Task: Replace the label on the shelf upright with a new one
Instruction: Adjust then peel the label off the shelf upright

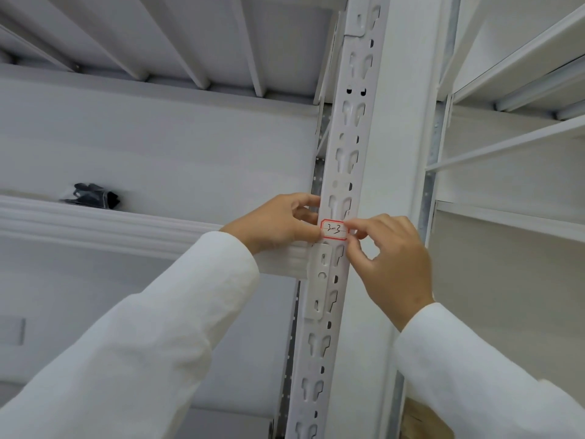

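A small white label point(334, 230) with a red border and "3-3" handwritten on it lies across the face of the white slotted shelf upright point(345, 137). My left hand point(281, 221) pinches the label's left edge against the upright, with its upper fingers curled round the post's left side. My right hand point(392, 258) pinches the label's right edge with thumb and forefinger. Both arms are in white sleeves. Whether the label is fully stuck down is unclear.
A white shelf beam point(126, 229) joins the upright from the left just below the label. A black object point(91, 194) lies on that shelf. More white shelving point(512, 160) stands to the right. A brown cardboard piece point(424, 419) shows at the bottom right.
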Available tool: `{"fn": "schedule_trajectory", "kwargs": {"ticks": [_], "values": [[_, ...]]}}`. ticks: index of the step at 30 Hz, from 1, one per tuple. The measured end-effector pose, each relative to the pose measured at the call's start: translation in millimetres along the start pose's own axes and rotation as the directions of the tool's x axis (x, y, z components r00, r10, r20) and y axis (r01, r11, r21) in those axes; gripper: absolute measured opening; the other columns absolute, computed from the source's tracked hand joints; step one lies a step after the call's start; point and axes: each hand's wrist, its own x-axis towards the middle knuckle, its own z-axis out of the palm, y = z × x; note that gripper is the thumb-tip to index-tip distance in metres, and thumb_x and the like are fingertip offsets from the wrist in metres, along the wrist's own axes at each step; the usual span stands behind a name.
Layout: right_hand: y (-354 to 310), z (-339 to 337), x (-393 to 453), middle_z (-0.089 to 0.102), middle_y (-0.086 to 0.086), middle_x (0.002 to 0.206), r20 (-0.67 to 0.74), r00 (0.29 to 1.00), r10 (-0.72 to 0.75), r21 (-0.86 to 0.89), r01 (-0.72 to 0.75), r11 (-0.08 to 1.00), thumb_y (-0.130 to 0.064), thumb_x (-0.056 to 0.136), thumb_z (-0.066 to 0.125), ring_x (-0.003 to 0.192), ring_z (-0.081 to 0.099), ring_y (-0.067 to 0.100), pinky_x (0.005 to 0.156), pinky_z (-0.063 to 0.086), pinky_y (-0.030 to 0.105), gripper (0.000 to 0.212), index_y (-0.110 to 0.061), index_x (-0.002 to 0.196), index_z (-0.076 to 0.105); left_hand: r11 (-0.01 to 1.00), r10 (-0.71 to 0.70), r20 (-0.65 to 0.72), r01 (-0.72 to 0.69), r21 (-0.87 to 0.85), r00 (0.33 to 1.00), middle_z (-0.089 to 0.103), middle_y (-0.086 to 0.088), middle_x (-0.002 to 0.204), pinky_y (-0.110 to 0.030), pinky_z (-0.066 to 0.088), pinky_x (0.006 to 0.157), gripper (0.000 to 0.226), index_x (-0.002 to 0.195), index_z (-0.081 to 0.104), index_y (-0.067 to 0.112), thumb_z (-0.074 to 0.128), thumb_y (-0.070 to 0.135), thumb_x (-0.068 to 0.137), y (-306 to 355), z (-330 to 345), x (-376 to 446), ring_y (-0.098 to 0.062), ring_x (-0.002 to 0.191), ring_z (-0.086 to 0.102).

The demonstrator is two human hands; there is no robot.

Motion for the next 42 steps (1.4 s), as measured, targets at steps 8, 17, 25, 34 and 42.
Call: {"fn": "schedule_trajectory", "kwargs": {"ticks": [8, 17, 25, 34, 42], "values": [[-4.2, -8.7, 10.3, 0.059, -0.011, 0.073, 0.187, 0.972, 0.14, 0.088, -0.159, 0.983, -0.018, 0.082, 0.057, 0.065, 0.058, 0.013, 0.057, 0.046, 0.024, 0.015, -0.026, 0.088, 0.068, 1.0, 0.007, -0.009, -0.007, 0.013, 1.0, 0.07, 0.003, 0.088, -0.021, 0.049, 0.079, 0.05, 0.124, 0.056, 0.018, 0.062, -0.002, 0.078, 1.0, 1.7, -1.5, -0.003, 0.067, 0.063], [-5.6, -13.3, 20.3, 0.055, -0.011, 0.082, 0.332, 0.924, 0.188, 0.027, -0.209, 0.978, -0.032, 0.083, 0.059, 0.067, 0.054, 0.013, 0.055, 0.037, 0.023, 0.006, -0.031, 0.089, 0.06, 1.0, 0.002, -0.007, -0.002, 0.025, 1.0, 0.07, 0.01, 0.081, -0.023, 0.048, 0.081, 0.048, 0.121, 0.057, 0.021, 0.063, -0.001, 0.078, 2.1, 2.2, -1.3, -0.004, 0.069, 0.064], [-4.0, -13.9, 15.1, 0.056, -0.012, 0.081, 0.205, 0.969, 0.139, 0.029, -0.148, 0.989, -0.032, 0.084, 0.062, 0.062, 0.058, 0.009, 0.054, 0.041, 0.021, 0.007, -0.028, 0.089, 0.066, 0.999, 0.001, 0.0, -0.001, 0.049, 1.0, 0.071, -0.002, 0.096, -0.031, 0.048, 0.094, 0.048, 0.121, 0.057, 0.023, 0.063, 0.001, 0.078, 0.6, 1.5, 0.1, -0.014, 0.081, 0.064], [-5.2, -9.1, 9.4, 0.056, -0.011, 0.071, 0.163, 0.969, 0.184, 0.077, -0.198, 0.977, -0.028, 0.084, 0.063, 0.068, 0.056, 0.009, 0.055, 0.035, 0.013, 0.005, -0.027, 0.082, 0.068, 1.0, 0.026, 0.019, -0.027, 0.015, 0.999, 0.069, 0.007, 0.084, -0.011, 0.049, 0.072, 0.046, 0.116, 0.059, 0.027, 0.061, -0.002, 0.079, 2.4, 2.1, -1.0, -0.002, 0.068, 0.062], [-6.8, -8.7, 17.4, 0.053, -0.011, 0.075, 0.246, 0.937, 0.249, 0.088, -0.277, 0.957, -0.027, 0.082, 0.063, 0.068, 0.056, 0.009, 0.056, 0.04, 0.024, 0.007, -0.027, 0.076, 0.06, 0.998, 0.024, 0.017, -0.025, 0.049, 1.0, 0.07, 0.005, 0.09, -0.032, 0.048, 0.093, 0.049, 0.118, 0.059, 0.028, 0.062, 0.001, 0.078, -0.2, 2.2, 0.4, -0.011, 0.078, 0.063]]}}
